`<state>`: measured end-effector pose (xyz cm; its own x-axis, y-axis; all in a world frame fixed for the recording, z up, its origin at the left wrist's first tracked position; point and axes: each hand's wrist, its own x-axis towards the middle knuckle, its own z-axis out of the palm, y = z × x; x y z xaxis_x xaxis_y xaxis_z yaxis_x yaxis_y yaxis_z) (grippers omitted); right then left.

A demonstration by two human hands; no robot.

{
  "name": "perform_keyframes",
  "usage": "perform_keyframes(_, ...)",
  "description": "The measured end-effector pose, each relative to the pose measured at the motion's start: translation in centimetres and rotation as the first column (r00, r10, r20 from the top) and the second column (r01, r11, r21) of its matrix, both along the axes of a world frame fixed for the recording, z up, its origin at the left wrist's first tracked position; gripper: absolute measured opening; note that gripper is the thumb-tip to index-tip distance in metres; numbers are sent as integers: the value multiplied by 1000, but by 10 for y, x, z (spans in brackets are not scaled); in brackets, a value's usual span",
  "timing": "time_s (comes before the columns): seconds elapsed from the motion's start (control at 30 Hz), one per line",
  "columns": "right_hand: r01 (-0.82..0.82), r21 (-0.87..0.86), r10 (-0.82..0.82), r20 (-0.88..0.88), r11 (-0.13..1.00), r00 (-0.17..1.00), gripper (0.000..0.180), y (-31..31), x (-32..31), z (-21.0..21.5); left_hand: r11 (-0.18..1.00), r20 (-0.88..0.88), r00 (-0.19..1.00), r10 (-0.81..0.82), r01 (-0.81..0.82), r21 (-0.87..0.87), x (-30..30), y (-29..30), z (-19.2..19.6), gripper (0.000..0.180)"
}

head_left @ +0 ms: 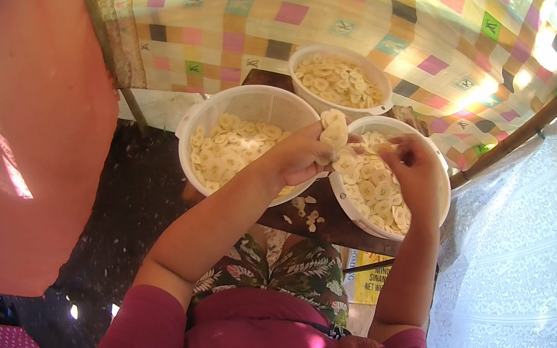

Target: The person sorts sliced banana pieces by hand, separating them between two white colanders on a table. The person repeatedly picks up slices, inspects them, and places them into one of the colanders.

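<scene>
My left hand (305, 158) is closed around a small bunch of pale round banana slices (333, 128), held up between the two front baskets. Over the white right basket (437, 221), my right hand (415, 170) bends inward with its fingertips pinched on what looks like a single slice. Many banana slices (381, 191) lie in that basket, partly hidden by my hands. The white left basket (188, 130) has perforated walls and holds more slices (234, 151); my left forearm crosses its near right side.
Behind stands a third white basket (383, 110) full of slices. All three rest on a dark wooden table (349, 237), with loose scraps (307, 213) near its front edge. A yellow printed sack (370, 278) lies below. Orange sheeting (33, 131) hangs left, white lace curtain (514, 275) right.
</scene>
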<state>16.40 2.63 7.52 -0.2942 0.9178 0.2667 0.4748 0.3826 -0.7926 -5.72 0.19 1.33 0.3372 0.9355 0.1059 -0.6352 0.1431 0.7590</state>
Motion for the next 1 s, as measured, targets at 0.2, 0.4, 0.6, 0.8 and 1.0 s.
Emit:
perform_keyframes(0.2, 234, 328, -337, 304, 915, 891, 32, 2, 25, 2, 995, 7, 995, 97, -97, 10, 5, -3, 2, 60)
perform_keyframes(0.4, -235, 446, 111, 287, 864, 952, 27, -33, -16, -18, 989, 42, 988, 147, -147, -15, 6, 2, -1, 61)
perform_keyframes(0.6, -179, 403, 140, 125, 898, 982, 15, -24, -38, -24, 990, 106, 985, 137, -139, 14, 3, -3, 1, 63)
perform_keyframes(0.8, -33, 155, 64, -203, 987, 977, 13, -6, -22, -29, 989, 117, 982, 148, -148, -12, 4, -3, 2, 66)
perform_keyframes(1.0, 231, 278, -221, -66, 932, 973, 19, 3, 15, -13, 990, 152, 979, 138, -137, -12, 5, -4, 5, 67)
